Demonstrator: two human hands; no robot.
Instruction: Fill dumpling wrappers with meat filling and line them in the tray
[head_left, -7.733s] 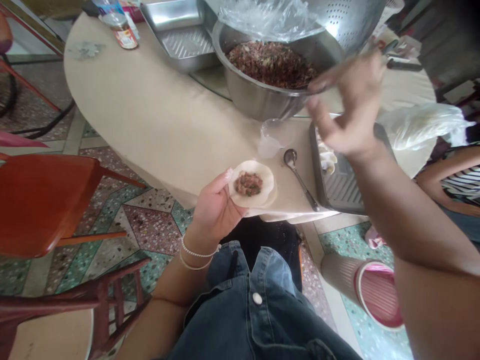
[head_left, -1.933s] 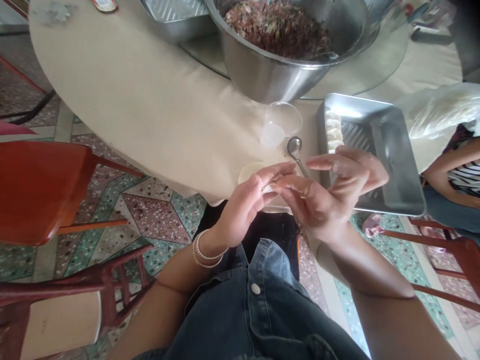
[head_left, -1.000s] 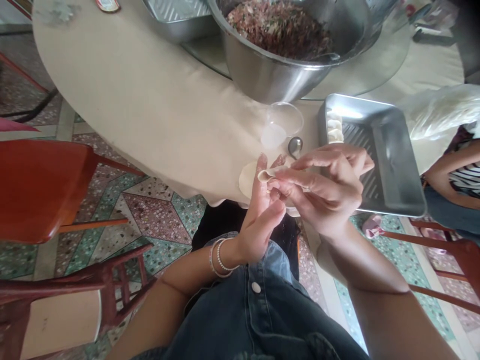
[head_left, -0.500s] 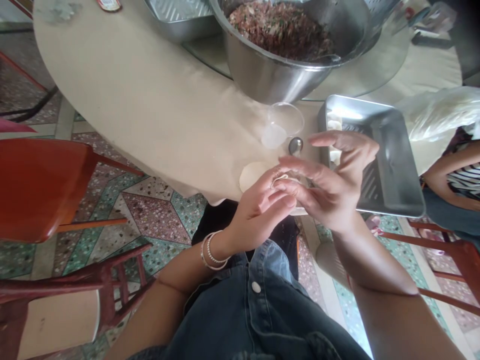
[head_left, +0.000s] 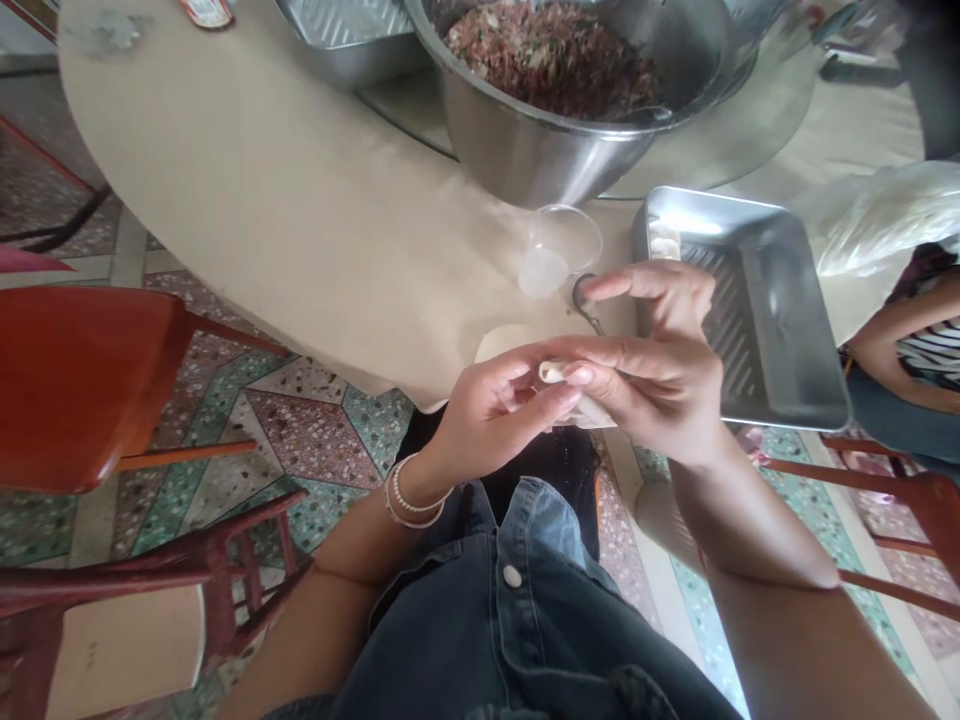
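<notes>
A small pale dumpling (head_left: 551, 372) is held between my two hands, mostly hidden by the fingers. My left hand (head_left: 491, 405) curls around its left side, closed on it. My right hand (head_left: 652, 375) pinches its edge between thumb and index finger, the other fingers raised. Just behind my hands lies a round dough wrapper (head_left: 501, 342), partly covered by them. A metal spoon (head_left: 583, 298) rests by my right fingertips. Beyond it is a clear plastic cup (head_left: 564, 240) with a whitish bottom. Several finished dumplings (head_left: 664, 240) sit along the left side of a metal tray (head_left: 787, 300).
A large steel pot (head_left: 547, 155) of minced meat filling (head_left: 551, 60) stands at the back, beside another metal tray (head_left: 352, 45). A plastic bag (head_left: 885, 215) lies right of the near tray. Orange chair (head_left: 82, 390) at left; another person's arm (head_left: 907, 325) at far right.
My fingers have closed more tightly on the dumpling, and its folded edge now shows between them. My right hand has shifted slightly left, its raised fingers now by the spoon.
</notes>
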